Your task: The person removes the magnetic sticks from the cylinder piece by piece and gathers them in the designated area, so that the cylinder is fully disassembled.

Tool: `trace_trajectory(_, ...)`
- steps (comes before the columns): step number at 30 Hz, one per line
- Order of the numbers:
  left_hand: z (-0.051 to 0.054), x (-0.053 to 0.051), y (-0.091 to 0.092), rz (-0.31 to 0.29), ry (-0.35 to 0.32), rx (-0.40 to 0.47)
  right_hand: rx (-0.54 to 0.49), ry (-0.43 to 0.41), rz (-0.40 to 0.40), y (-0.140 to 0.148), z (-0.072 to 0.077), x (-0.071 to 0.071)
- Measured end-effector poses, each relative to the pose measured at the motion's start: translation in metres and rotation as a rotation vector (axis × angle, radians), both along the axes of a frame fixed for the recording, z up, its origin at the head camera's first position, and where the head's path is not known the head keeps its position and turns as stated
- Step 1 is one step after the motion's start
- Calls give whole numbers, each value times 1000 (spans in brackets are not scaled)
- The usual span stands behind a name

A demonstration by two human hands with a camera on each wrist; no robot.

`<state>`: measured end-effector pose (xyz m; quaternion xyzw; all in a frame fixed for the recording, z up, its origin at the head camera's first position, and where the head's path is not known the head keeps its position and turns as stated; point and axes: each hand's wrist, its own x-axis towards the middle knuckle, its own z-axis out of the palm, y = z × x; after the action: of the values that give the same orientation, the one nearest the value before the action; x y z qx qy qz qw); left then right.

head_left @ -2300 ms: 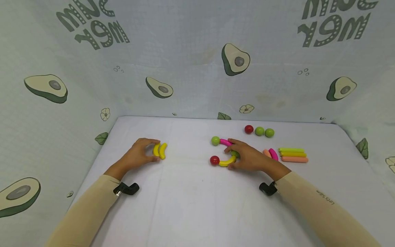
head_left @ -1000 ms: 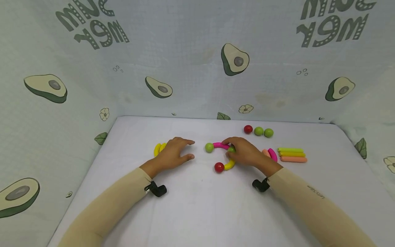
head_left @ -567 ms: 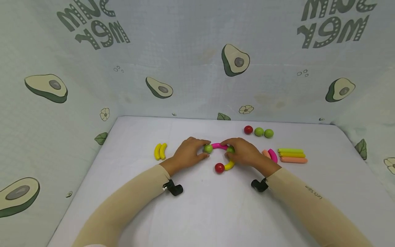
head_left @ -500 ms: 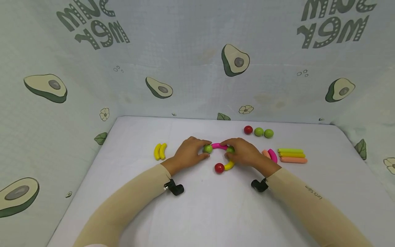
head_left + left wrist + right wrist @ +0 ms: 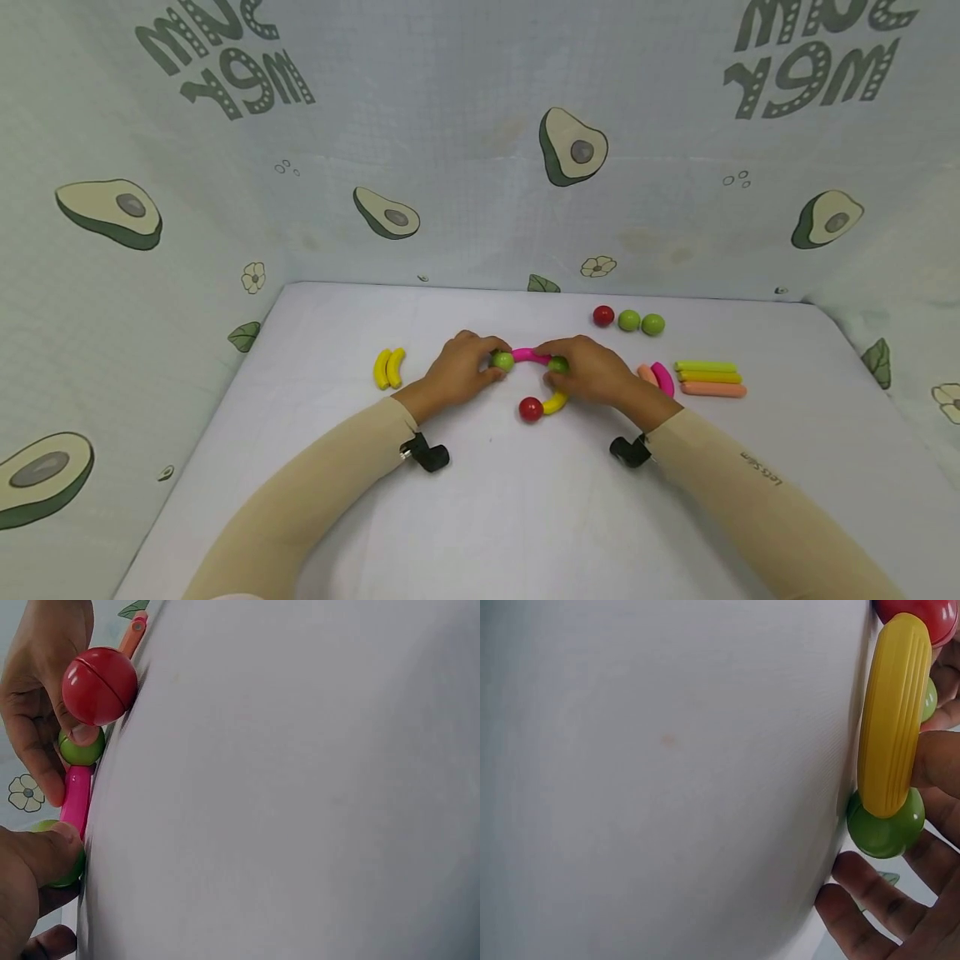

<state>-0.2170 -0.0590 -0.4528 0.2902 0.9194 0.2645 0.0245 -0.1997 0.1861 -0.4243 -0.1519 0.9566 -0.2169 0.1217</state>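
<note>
My left hand (image 5: 459,367) pinches a green ball (image 5: 503,361) between thumb and fingers. From that ball a pink curved rod (image 5: 530,355) runs right to a second green ball (image 5: 558,365), which the fingers of my right hand (image 5: 592,367) hold and partly cover. A yellow curved rod (image 5: 892,720) joins the second ball and leads to a red ball (image 5: 531,409) at the chain's near end. In the left wrist view the pink rod (image 5: 76,796) shows between both hands, and the red ball (image 5: 100,685) hides part of my right hand.
Two yellow curved rods (image 5: 389,368) lie left of my hands. Behind my right hand sit a loose red ball (image 5: 603,316) and two green balls (image 5: 641,322). To its right are orange and pink curved rods (image 5: 663,378) and several straight sticks (image 5: 708,377). A printed cloth hangs behind.
My left hand has left the two yellow rods, moved right and taken hold of the left green ball. The chain has turned, its red ball coming nearer, and has lately shifted slightly left.
</note>
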Motion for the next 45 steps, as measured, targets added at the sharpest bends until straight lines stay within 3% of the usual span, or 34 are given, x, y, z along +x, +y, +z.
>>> trace_trajectory(12, 0, -2, -6, -16, -72, 53, 44, 8, 19, 0, 0, -1)
trace_trajectory(22, -4, -6, -11, -3, -93, 74, 73, 36, 29, -2, -1, 1)
trace_trajectory(34, -5, -15, -22, 125, -146, 208, 76, 4, 4, 2, -4, 1)
trace_trajectory(45, 11, -21, -33, 179, -126, 225, 25, -17, 20, 6, -2, -2)
